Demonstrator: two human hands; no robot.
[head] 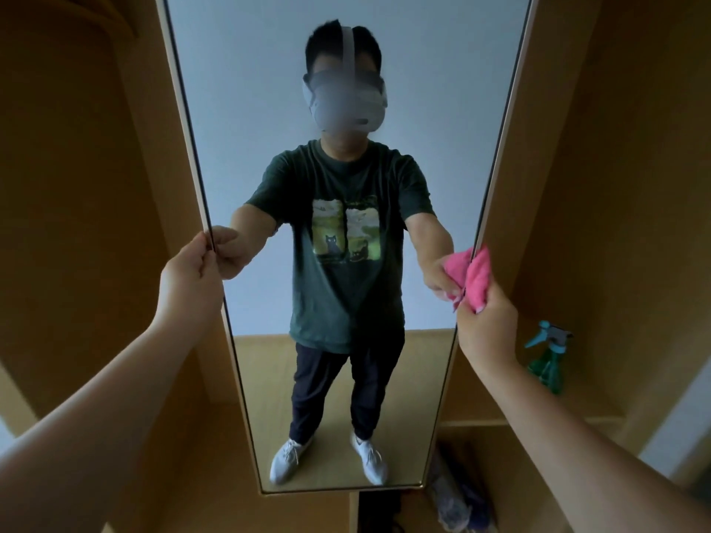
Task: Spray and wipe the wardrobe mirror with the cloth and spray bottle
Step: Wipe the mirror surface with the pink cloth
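Note:
The tall wardrobe mirror [269, 109] fills the middle of the head view in a light wooden frame and reflects a person standing in front of it. My left hand [190, 271] pinches the mirror's left edge at mid height. My right hand [486, 325] is closed on a bunched pink cloth [479, 277], which is pressed against the mirror's right edge. A green spray bottle [548, 359] with a teal trigger head stands on a wooden shelf to the right, apart from both hands.
Wooden wardrobe panels [77, 186] flank the mirror on both sides. The shelf [596, 402] holding the bottle sits at lower right. Below the mirror, a dark compartment holds some purplish items [454, 505].

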